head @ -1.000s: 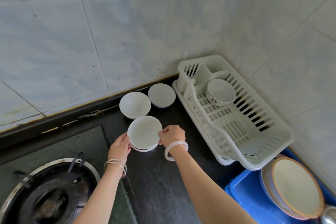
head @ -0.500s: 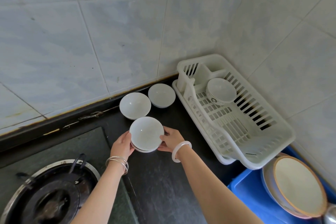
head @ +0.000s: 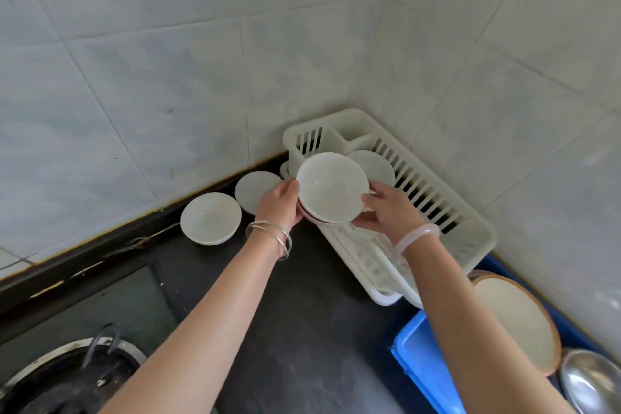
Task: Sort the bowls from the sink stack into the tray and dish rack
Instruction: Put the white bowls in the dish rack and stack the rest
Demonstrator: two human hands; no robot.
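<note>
A small stack of white bowls is held in the air over the left edge of the white dish rack. My left hand grips its left side and my right hand grips its right side. Behind the stack, another white bowl sits inside the rack. Two more white bowls rest on the dark counter by the wall: one to the left and one partly hidden behind my left hand.
A blue tray at the lower right holds a large brown-rimmed plate and a metal bowl. A gas burner sits at the lower left. Tiled walls meet in a corner behind the rack.
Both hands have lifted the bowl stack off the counter and carried it right, up over the dish rack's edge.
</note>
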